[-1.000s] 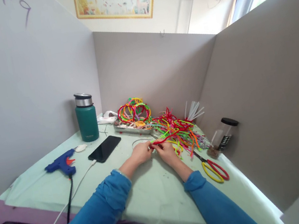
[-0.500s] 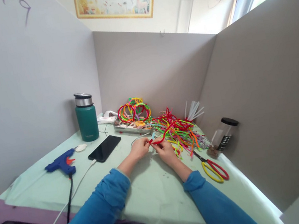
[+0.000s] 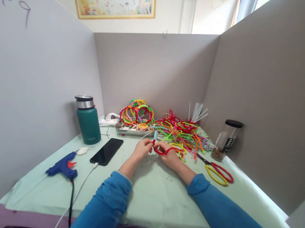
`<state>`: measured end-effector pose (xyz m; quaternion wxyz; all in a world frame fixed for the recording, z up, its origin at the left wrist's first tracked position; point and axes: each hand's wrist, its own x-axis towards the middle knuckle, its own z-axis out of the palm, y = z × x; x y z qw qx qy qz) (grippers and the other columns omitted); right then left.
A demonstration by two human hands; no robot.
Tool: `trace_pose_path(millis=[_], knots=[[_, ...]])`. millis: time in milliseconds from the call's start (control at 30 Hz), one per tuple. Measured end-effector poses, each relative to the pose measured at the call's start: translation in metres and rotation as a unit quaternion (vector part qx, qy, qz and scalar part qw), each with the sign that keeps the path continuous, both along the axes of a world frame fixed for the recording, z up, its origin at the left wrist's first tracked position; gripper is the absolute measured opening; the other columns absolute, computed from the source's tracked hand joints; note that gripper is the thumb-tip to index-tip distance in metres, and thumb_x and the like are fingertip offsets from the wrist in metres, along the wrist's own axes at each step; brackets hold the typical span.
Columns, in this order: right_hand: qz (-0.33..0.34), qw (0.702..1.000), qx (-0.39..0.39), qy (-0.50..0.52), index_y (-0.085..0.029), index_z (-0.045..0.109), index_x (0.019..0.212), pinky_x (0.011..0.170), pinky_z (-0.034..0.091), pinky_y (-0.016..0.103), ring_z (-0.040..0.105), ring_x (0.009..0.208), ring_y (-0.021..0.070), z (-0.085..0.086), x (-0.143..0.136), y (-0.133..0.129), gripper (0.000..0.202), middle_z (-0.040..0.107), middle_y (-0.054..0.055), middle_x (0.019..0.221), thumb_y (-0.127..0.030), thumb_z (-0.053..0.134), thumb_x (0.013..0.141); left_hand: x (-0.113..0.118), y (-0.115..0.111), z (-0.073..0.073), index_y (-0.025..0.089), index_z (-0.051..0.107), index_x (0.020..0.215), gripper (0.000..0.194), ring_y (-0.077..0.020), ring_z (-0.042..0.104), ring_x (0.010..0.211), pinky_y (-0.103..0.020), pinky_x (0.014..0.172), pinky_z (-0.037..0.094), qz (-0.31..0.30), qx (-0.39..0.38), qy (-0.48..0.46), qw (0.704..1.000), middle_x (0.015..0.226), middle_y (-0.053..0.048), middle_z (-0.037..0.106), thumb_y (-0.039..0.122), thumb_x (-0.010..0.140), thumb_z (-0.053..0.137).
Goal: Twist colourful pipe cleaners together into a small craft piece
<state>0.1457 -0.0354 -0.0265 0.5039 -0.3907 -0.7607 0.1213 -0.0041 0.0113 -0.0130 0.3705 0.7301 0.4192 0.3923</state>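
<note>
A red pipe cleaner (image 3: pixel 163 152) runs between my hands and loops over the back of my right fingers. Its near end is wound at the base of a light blue strip (image 3: pixel 155 135) that points up and away. My left hand (image 3: pixel 143 149) is closed, with its fingertips pinching the wound part. Close beside it, my right hand (image 3: pixel 169 156) has bent, closed fingers on the same pipe cleaner. The exact grip of the fingertips is partly hidden. Just beyond my hands lies a tangled heap of coloured pipe cleaners (image 3: pixel 185 130).
Red-and-yellow-handled scissors (image 3: pixel 219 173) lie right of my hands, near a clear jar (image 3: pixel 229 136). On the left are a phone (image 3: pixel 107 152), a blue glue gun (image 3: pixel 63 167) with cable, and a green bottle (image 3: pixel 89 125). Behind stands a metal tray (image 3: pixel 135 132) with pipe-cleaner rings (image 3: pixel 129 116).
The red pipe cleaner's free length has swung down from above my right hand to across its fingers. The light blue strip stands more upright. My hands have barely shifted.
</note>
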Motion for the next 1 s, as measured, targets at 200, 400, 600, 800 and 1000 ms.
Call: trace_pose_path(millis=[200, 400, 600, 800, 1000], knots=[[-0.057, 0.997, -0.017, 0.038, -0.019, 0.056, 0.106, 0.057, 0.042, 0.026, 0.054, 0.060, 0.0140, -0.0023, 0.0012, 0.0016, 0.027, 0.062, 0.003, 0.081, -0.030, 0.049, 0.083, -0.0002, -0.0041, 0.0025, 0.013, 0.064, 0.076, 0.025, -0.0103, 0.046, 0.055, -0.021, 0.053, 0.035, 0.051, 0.034, 0.062, 0.996, 0.056, 0.002, 0.054, 0.030, 0.074, 0.046], [-0.069, 0.997, 0.020, -0.009, -0.018, 0.058, 0.099, 0.063, 0.043, 0.027, 0.057, 0.066, 0.0152, -0.0028, 0.0000, 0.0044, 0.021, 0.063, 0.004, 0.082, -0.028, 0.049, 0.083, -0.0011, -0.0045, -0.0009, 0.014, 0.065, 0.073, 0.027, -0.0120, 0.049, 0.064, -0.020, 0.055, 0.035, 0.044, 0.080, 0.102, 0.991, 0.065, 0.000, 0.059, 0.033, 0.075, 0.045], [-0.085, 0.996, 0.026, -0.011, -0.018, 0.059, 0.093, 0.062, 0.043, 0.026, 0.056, 0.064, 0.0150, -0.0024, 0.0006, 0.0043, 0.018, 0.064, 0.004, 0.080, -0.028, 0.047, 0.084, -0.0007, -0.0039, -0.0056, 0.014, 0.067, 0.077, 0.030, -0.0127, 0.051, 0.065, -0.021, 0.060, 0.037, 0.017, 0.101, 0.106, 0.989, 0.068, 0.000, 0.062, 0.035, 0.078, 0.044], [-0.098, 0.994, 0.040, -0.020, -0.018, 0.060, 0.094, 0.060, 0.042, 0.026, 0.055, 0.061, 0.0144, -0.0048, 0.0009, 0.0094, 0.018, 0.065, 0.005, 0.081, -0.027, 0.048, 0.083, -0.0006, -0.0033, -0.0055, 0.015, 0.068, 0.081, 0.032, -0.0128, 0.050, 0.067, -0.020, 0.061, 0.036, 0.019, 0.120, 0.108, 0.987, 0.071, -0.001, 0.063, 0.036, 0.080, 0.043], [-0.095, 0.994, 0.042, -0.033, -0.019, 0.060, 0.093, 0.062, 0.042, 0.027, 0.056, 0.062, 0.0150, -0.0050, -0.0012, 0.0079, 0.018, 0.065, 0.005, 0.083, -0.025, 0.045, 0.084, 0.0000, -0.0074, -0.0023, 0.014, 0.066, 0.071, 0.033, -0.0113, 0.046, 0.062, -0.020, 0.056, 0.032, 0.026, 0.131, 0.116, 0.984, 0.064, 0.000, 0.060, 0.035, 0.081, 0.042]])
